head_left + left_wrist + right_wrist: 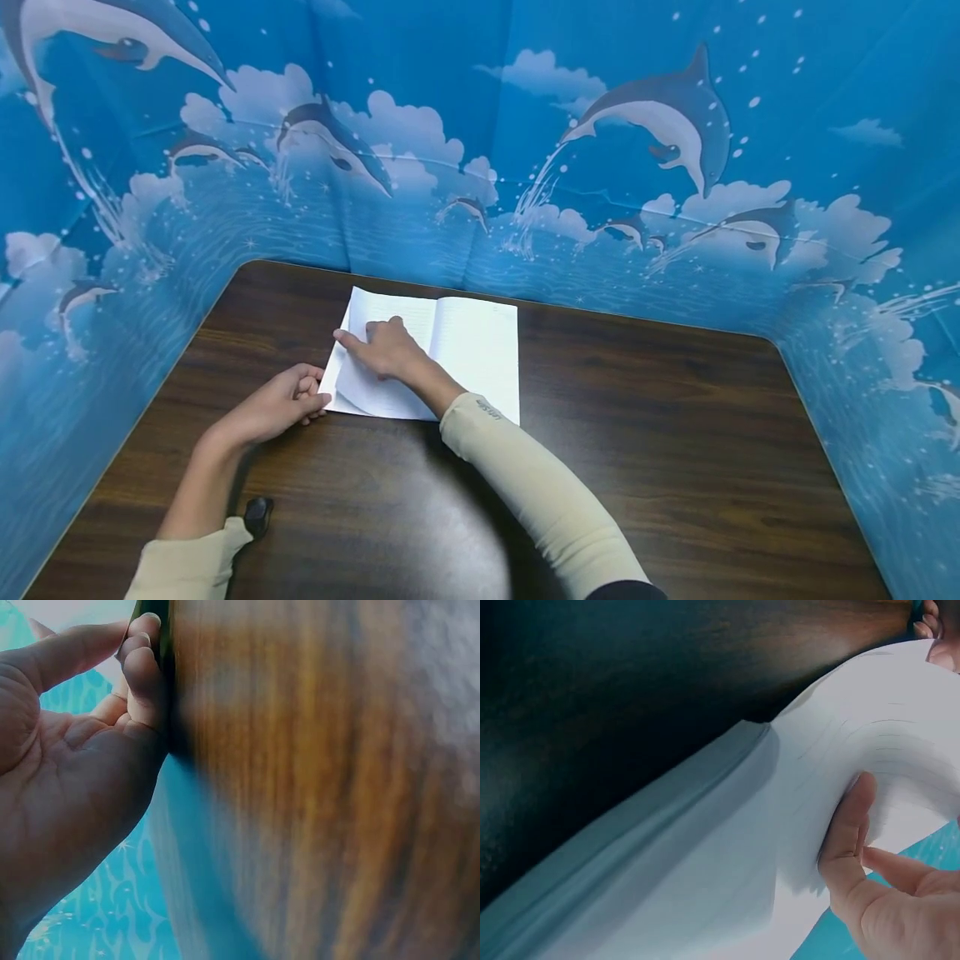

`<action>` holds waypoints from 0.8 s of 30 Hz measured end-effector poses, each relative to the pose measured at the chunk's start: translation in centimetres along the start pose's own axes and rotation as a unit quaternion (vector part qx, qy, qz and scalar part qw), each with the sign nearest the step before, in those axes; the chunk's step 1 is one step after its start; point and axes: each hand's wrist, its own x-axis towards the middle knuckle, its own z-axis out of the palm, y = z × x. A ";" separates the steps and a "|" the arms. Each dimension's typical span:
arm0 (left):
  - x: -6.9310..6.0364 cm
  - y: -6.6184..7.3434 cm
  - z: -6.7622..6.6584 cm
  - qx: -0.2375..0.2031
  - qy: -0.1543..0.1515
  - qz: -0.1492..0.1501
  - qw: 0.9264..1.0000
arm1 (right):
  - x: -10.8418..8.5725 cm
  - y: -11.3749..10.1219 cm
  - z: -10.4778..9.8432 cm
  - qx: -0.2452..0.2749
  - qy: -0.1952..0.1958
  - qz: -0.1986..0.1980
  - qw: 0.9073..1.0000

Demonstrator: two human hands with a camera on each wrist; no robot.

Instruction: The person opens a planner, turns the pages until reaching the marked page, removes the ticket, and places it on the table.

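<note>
An open notebook point(483, 358) with white, faintly lined pages lies on the table. At its lower left corner, my left hand point(273, 407) pinches the edge between thumb and curled fingers; the left wrist view shows this hand point(82, 742) close up. My right hand point(390, 348) reaches across onto the left page, with index finger and thumb extended. Under it, a loose leaf bends, its lower corner curving away from the sheet below. In the right wrist view, fingers of the right hand point(877, 877) touch the curved page point(817, 787).
The brown wooden table point(675, 450) extends around the notebook. A blue curtain point(465, 125) printed with dolphins and clouds stands along its back and sides. A small black object point(258, 517) is at the left wrist. The right forearm, in a cream sleeve point(540, 492), crosses over the table's front.
</note>
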 end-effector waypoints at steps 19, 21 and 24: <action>0.0 0.1 -0.1 -0.003 0.003 -0.011 1.000 | 2.6 0.9 1.5 -0.165 -0.040 -0.016 0.985; 0.0 0.2 0.1 0.007 0.006 -0.010 1.000 | 2.3 0.8 1.5 -0.162 -0.038 -0.012 0.986; 0.0 0.3 0.2 0.019 0.010 -0.013 1.000 | 1.6 0.6 1.1 -0.164 -0.027 -0.015 0.986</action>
